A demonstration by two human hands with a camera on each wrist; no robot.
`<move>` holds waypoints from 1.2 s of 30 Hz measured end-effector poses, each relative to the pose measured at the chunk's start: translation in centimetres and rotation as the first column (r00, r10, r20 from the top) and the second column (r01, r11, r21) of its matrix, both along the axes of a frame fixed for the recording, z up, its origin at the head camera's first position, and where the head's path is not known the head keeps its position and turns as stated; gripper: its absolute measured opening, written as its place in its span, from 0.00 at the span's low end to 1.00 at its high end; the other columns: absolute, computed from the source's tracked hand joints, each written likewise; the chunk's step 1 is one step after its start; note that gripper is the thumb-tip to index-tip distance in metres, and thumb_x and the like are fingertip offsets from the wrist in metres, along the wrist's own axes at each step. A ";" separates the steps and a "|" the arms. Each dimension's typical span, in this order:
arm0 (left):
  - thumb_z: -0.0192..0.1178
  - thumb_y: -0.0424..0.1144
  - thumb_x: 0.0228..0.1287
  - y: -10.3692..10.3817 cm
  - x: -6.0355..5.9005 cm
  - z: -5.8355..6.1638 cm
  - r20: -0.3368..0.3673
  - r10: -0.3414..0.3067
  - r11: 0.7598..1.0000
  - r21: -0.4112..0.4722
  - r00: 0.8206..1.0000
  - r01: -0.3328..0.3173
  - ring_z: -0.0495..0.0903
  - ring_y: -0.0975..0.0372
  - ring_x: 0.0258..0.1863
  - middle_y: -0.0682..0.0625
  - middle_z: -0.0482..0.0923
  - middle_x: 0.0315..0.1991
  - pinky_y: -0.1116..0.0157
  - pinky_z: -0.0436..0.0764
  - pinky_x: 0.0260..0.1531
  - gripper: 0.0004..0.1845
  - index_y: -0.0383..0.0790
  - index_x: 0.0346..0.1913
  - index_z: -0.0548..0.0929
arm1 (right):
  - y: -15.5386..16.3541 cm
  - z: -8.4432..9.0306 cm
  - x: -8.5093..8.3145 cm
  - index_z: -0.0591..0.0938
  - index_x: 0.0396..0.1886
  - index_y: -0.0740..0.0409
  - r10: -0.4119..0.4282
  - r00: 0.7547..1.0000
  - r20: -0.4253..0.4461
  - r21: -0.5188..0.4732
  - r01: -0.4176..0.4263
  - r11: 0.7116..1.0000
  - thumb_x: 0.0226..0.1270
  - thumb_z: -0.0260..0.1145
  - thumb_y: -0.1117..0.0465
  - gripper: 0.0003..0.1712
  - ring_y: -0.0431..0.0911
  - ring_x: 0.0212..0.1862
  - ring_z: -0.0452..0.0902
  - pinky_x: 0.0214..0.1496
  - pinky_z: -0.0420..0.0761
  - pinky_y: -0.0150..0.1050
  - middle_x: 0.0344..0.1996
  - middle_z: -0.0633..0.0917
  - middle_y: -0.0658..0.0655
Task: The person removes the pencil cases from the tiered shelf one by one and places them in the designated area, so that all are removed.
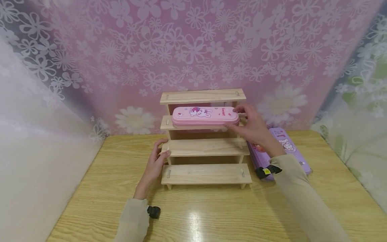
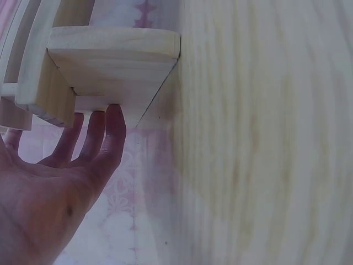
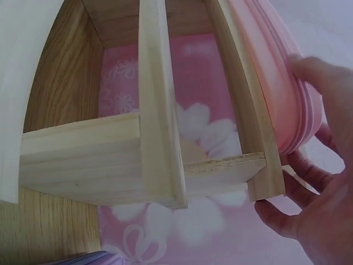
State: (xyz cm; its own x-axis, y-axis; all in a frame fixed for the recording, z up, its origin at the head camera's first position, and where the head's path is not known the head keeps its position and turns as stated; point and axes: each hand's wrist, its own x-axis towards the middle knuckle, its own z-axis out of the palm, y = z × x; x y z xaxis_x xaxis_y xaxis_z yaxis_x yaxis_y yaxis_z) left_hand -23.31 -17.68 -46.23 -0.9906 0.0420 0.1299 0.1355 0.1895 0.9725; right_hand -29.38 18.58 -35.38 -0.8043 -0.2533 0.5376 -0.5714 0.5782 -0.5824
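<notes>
pencil case [image 1: 205,115] on the stepped rack's [image 1: 205,173] second-highest shelf; another case [image 1: 290,148] lies right.

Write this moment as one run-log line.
left hand: steadies wooden rack | right hand: holds pink pencil case on second shelf

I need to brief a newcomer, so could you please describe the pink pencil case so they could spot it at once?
On the table stands a stepped wooden rack. The pink case lies lengthwise on its second step from the top, its right end held by the right hand. Unlike the purple cases lying beside the rack, it is pink.
</notes>
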 end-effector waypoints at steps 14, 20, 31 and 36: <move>0.52 0.40 0.79 0.2 0.2 0.1 -0.002 -0.007 1.000 0.002 1.000 0.007 0.77 0.45 0.50 0.37 0.72 0.56 0.58 0.83 0.43 0.23 0.55 0.72 0.68 | 0.0 0.3 0.9 0.72 0.69 0.59 -0.063 0.964 0.258 0.029 0.058 0.998 0.55 0.81 0.50 0.45 0.59 0.59 0.70 0.60 0.71 0.51 0.55 0.72 0.65; 0.52 0.40 0.78 0.3 0.2 0.1 0.001 -0.002 1.000 0.001 1.000 0.002 0.77 0.44 0.51 0.37 0.73 0.56 0.55 0.83 0.45 0.23 0.57 0.72 0.68 | 0.2 -0.5 1.4 0.72 0.62 0.63 0.015 0.983 0.184 -0.084 0.000 0.996 0.47 0.86 0.60 0.44 0.51 0.53 0.73 0.57 0.74 0.44 0.52 0.79 0.61; 0.51 0.41 0.80 0.0 0.0 -0.4 -0.008 -0.005 1.000 0.002 1.000 0.005 0.77 0.50 0.48 0.38 0.73 0.58 0.62 0.80 0.38 0.22 0.56 0.72 0.67 | 2.0 -1.7 3.9 0.71 0.64 0.60 -0.052 0.997 0.051 -0.107 0.057 0.993 0.44 0.86 0.65 0.47 0.46 0.33 0.70 0.31 0.70 0.27 0.39 0.77 0.57; 0.52 0.40 0.79 0.0 -0.1 -0.6 -0.011 0.003 1.000 0.011 1.000 -0.003 0.77 0.46 0.49 0.38 0.73 0.57 0.62 0.80 0.38 0.23 0.55 0.73 0.67 | 3.4 -2.2 4.9 0.71 0.66 0.58 -0.053 0.998 0.024 -0.136 0.056 0.989 0.43 0.85 0.68 0.49 0.43 0.30 0.69 0.28 0.70 0.27 0.38 0.76 0.54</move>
